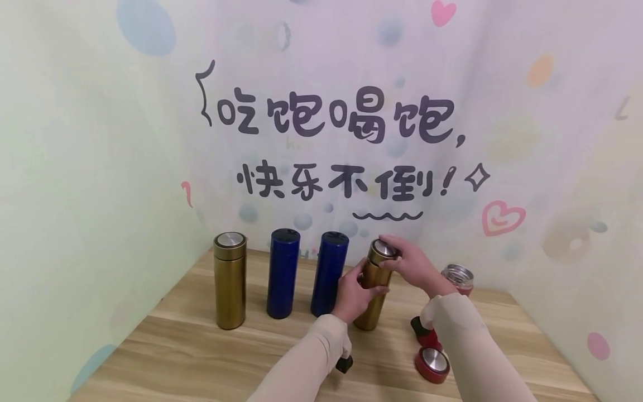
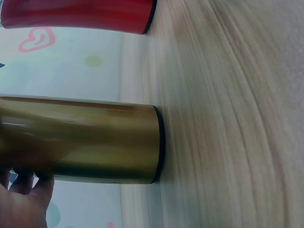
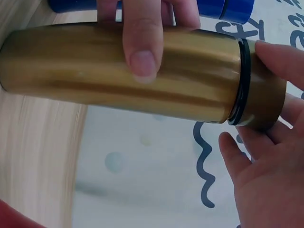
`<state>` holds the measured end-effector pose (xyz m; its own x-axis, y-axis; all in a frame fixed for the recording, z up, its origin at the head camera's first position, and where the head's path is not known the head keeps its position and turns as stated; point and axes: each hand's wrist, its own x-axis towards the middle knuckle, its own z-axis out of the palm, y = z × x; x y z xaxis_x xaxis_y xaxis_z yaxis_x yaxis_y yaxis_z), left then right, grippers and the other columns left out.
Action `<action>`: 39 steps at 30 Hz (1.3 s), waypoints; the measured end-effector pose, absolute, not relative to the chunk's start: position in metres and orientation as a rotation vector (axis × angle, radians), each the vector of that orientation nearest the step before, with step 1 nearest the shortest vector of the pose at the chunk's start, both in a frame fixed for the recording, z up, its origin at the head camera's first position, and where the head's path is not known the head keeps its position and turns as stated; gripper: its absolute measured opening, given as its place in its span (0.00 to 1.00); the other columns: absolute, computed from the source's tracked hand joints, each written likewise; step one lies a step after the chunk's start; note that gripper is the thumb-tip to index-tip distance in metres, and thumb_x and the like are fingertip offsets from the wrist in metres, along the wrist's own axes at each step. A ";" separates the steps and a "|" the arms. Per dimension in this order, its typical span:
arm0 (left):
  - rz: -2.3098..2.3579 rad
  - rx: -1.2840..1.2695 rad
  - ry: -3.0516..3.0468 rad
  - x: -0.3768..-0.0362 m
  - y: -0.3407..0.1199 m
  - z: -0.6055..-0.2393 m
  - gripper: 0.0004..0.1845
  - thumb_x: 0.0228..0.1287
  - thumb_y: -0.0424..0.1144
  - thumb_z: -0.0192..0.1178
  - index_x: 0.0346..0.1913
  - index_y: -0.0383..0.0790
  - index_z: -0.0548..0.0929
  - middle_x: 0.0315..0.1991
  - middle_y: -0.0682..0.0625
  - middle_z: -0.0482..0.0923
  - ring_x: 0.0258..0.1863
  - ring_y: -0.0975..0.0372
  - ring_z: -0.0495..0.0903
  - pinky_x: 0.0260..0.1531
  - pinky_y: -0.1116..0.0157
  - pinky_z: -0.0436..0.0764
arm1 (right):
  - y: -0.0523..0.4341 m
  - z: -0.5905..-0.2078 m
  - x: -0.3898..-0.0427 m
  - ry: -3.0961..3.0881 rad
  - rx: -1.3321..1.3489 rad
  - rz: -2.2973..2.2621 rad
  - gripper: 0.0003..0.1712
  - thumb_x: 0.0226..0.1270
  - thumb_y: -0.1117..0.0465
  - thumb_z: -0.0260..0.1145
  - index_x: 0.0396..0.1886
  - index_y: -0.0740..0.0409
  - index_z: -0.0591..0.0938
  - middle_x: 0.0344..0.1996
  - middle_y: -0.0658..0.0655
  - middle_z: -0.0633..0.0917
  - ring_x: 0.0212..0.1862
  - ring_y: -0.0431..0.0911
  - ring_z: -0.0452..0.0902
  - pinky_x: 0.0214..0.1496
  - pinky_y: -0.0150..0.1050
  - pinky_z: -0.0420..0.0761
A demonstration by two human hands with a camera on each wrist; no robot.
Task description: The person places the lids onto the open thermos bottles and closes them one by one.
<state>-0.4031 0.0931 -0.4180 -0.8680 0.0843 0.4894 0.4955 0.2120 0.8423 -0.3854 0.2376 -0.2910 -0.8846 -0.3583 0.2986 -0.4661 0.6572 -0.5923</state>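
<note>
A gold flask [image 1: 373, 290] stands slightly tilted on the wooden table [image 1: 211, 357], right of centre. My left hand [image 1: 354, 293] grips its body, the thumb [image 3: 142, 42] across the front. My right hand [image 1: 409, 262] holds its gold lid [image 1: 384, 249] from above, fingers curled round the cap [image 3: 266, 95]. The left wrist view shows the flask's base [image 2: 118, 142] on the table, with my left hand [image 2: 23, 199] at the edge.
A second gold flask [image 1: 230, 279] and two blue flasks [image 1: 283, 273] [image 1: 329, 273] stand in a row to the left. An open red flask [image 1: 458, 279] stands behind my right arm, its red lid [image 1: 432, 364] on the table. Walls close in on three sides.
</note>
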 end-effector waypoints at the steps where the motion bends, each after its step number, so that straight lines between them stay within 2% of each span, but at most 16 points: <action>1: -1.699 -0.539 -2.157 -0.403 0.093 -0.418 0.41 0.52 0.52 0.73 0.70 0.51 0.70 0.58 0.50 0.78 0.51 0.59 0.80 0.50 0.58 0.80 | 0.237 -0.291 -0.385 -2.720 0.692 1.013 0.33 0.65 0.69 0.65 0.70 0.65 0.67 0.61 0.68 0.74 0.59 0.63 0.72 0.60 0.60 0.72; 10: -1.696 -0.552 -2.141 -0.402 0.093 -0.419 0.41 0.53 0.52 0.73 0.70 0.51 0.70 0.57 0.49 0.79 0.50 0.58 0.81 0.49 0.57 0.80 | 0.234 -0.295 -0.384 -2.727 0.605 0.905 0.35 0.66 0.61 0.67 0.70 0.64 0.68 0.61 0.67 0.74 0.60 0.62 0.70 0.61 0.60 0.70; 18: -1.699 -0.544 -2.152 -0.401 0.095 -0.418 0.42 0.53 0.52 0.73 0.71 0.51 0.68 0.58 0.49 0.78 0.51 0.58 0.80 0.50 0.58 0.80 | 0.229 -0.303 -0.383 -2.652 0.412 0.838 0.38 0.62 0.51 0.72 0.67 0.65 0.71 0.56 0.67 0.75 0.56 0.60 0.71 0.58 0.58 0.74; 26: -1.720 -0.532 -2.175 -0.399 0.093 -0.417 0.42 0.54 0.50 0.72 0.72 0.57 0.66 0.62 0.52 0.75 0.57 0.58 0.77 0.53 0.57 0.78 | 0.216 -0.318 -0.382 -2.534 0.231 0.732 0.38 0.57 0.44 0.74 0.58 0.64 0.74 0.49 0.63 0.75 0.50 0.56 0.70 0.53 0.52 0.78; 29: -1.715 -0.521 -2.173 -0.399 0.093 -0.417 0.42 0.54 0.49 0.72 0.72 0.57 0.66 0.63 0.52 0.74 0.57 0.57 0.77 0.54 0.57 0.77 | 0.214 -0.321 -0.381 -2.515 0.239 0.760 0.38 0.59 0.44 0.72 0.60 0.64 0.72 0.50 0.64 0.74 0.52 0.57 0.69 0.54 0.53 0.77; 35: -1.682 -0.515 -2.165 -0.400 0.094 -0.417 0.41 0.53 0.50 0.74 0.70 0.49 0.69 0.60 0.47 0.77 0.54 0.55 0.79 0.51 0.56 0.79 | 0.221 -0.322 -0.380 -2.525 0.317 1.060 0.35 0.64 0.54 0.70 0.66 0.61 0.67 0.58 0.64 0.73 0.57 0.58 0.70 0.59 0.56 0.74; 39: -1.693 -0.511 -2.170 -0.400 0.093 -0.416 0.41 0.53 0.49 0.74 0.70 0.50 0.69 0.60 0.48 0.77 0.54 0.56 0.79 0.51 0.56 0.80 | 0.224 -0.320 -0.382 -2.556 0.353 1.095 0.34 0.65 0.54 0.69 0.67 0.60 0.67 0.59 0.64 0.74 0.58 0.59 0.71 0.58 0.57 0.74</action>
<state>-0.3999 0.0934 -0.4160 -0.8772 0.0720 0.4747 0.4779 0.2251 0.8491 -0.3816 0.2242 -0.3204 -0.9123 -0.0932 0.3987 -0.3530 0.6725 -0.6505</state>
